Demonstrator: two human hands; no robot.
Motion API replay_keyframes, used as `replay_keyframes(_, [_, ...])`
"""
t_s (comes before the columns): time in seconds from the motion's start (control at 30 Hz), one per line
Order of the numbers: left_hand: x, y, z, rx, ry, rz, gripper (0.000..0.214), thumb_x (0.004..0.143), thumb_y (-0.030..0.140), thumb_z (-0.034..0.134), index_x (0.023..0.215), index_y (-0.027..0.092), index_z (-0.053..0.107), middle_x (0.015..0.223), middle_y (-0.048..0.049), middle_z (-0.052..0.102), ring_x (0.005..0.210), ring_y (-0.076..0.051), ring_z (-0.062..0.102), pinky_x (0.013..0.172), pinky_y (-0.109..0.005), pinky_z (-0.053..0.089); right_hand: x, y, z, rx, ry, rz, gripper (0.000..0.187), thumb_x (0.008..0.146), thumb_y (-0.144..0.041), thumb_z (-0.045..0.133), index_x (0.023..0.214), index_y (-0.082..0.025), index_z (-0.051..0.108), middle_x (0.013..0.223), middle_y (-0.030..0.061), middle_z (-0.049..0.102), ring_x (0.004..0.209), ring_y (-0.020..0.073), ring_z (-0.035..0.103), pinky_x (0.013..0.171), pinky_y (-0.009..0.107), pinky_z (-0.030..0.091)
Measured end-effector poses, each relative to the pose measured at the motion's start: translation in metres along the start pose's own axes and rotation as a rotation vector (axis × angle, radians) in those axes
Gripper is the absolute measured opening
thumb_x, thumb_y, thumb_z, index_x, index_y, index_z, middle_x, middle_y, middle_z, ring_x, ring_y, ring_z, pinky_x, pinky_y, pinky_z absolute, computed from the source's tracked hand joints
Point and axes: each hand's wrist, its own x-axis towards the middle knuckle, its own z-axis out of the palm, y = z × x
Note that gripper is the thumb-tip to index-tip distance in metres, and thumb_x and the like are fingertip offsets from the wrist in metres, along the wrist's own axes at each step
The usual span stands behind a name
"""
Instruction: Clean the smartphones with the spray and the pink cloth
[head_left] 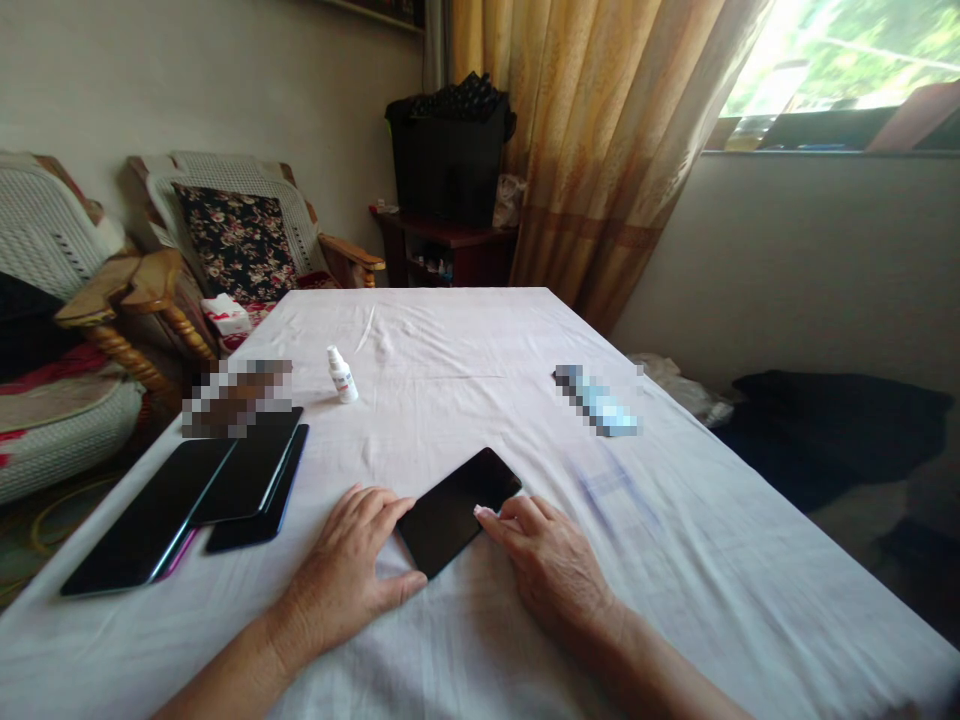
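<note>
A black smartphone [457, 510] lies face up and aslant on the white-covered table [465, 350], its dark screen showing. My left hand [352, 560] grips the phone's left end, thumb at the near corner and index finger at the far edge. At the phone's right side, my right hand [551, 555] has its fingers curled over a small pinkish-white cloth [484, 512], mostly hidden by the fingers, against the screen. To the left lie several overlapping dark phones or tablets [247, 470]. A small white spray bottle [343, 377] stands upright beyond my left hand.
Pixelated blurs cover a brown item [240, 397] at the table's left edge and a light-blue item [600, 402] on the right. Wicker armchairs [225, 230] stand along the left. A television [450, 160] on a cabinet and a golden curtain [600, 130] are behind the table.
</note>
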Motion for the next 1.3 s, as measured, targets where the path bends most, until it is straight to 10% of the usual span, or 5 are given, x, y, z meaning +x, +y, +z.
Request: replay_keyframes(1.3, [0.004,0.004,0.000,-0.087,0.041,0.057,0.036,0.082,0.038,0.068,0.114,0.023,0.059,0.106,-0.0048,0.067,0.100,-0.026,0.061,0.102,-0.050,0.042,0.003,-0.006,0.000,-0.020,0.029,0.032,0.044,0.089,-0.008,0.049,0.127,-0.029,0.059,0.097,0.0040,0.064,0.085,0.0187,0.058,0.071,0.029,0.046])
